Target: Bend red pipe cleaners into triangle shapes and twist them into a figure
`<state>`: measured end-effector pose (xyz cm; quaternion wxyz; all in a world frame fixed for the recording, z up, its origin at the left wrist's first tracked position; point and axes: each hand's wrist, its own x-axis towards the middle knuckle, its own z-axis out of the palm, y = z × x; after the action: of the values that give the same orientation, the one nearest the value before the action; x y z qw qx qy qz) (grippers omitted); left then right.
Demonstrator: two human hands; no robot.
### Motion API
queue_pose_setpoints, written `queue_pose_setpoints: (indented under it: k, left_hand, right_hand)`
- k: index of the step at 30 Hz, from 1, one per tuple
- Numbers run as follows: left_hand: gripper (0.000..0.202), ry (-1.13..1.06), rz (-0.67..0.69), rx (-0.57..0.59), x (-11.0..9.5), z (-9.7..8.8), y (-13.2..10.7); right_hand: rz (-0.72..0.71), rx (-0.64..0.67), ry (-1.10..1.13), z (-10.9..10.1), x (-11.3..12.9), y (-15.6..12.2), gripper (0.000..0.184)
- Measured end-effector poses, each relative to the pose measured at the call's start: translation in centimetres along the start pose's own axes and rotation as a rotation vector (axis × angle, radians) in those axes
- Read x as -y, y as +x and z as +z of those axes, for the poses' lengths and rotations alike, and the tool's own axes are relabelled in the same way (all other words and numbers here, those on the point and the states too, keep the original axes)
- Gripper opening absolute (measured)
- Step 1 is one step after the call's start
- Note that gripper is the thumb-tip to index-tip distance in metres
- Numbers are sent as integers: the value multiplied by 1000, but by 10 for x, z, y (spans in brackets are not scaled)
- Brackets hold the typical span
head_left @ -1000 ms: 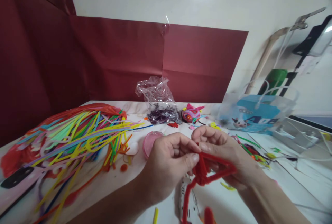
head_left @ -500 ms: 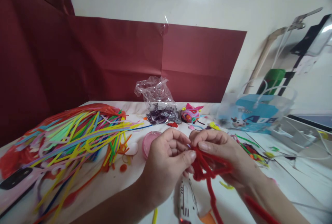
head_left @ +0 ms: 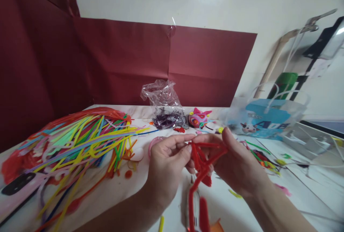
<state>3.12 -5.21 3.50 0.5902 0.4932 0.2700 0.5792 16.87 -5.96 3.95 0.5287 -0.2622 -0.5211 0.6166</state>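
A red pipe cleaner [head_left: 202, 162], bent into loops at the top with its tail hanging down, is held between both hands above the white table [head_left: 120, 192]. My left hand [head_left: 166, 165] pinches its left side with thumb and fingers. My right hand [head_left: 236, 162] grips the looped part from the right, fingers curled round it. Beneath the hands lies a white glue gun [head_left: 194, 207], partly hidden by the red tail.
A big heap of coloured pipe cleaners [head_left: 77, 142] covers the table's left side, with a dark phone [head_left: 17, 183] near its edge. A pink lid [head_left: 153, 144], a clear plastic bag [head_left: 163, 105], a small colourful figure [head_left: 198, 118] and a blue-printed bag [head_left: 264, 115] stand behind.
The loops of the red pipe cleaner have been reshaped and lifted a little; my right hand's fingers shifted round them, and the tail now hangs straight down.
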Motion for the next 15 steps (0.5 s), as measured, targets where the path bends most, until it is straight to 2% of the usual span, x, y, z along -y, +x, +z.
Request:
queue_pose_setpoints:
  k: [5,11,15]
  left_hand:
    - [7,62,33,-64,-5,0,0]
    - [5,193,93,-124,-7,-1,1]
    - [8,191,93,-114,-6,-2,1]
  right_hand:
    - [-66,3,-83,-6,-6,-1,54]
    - [-135,-94,-398,8,-6,-4,30]
    - [-77,-77,-358,7,-8,-1,18]
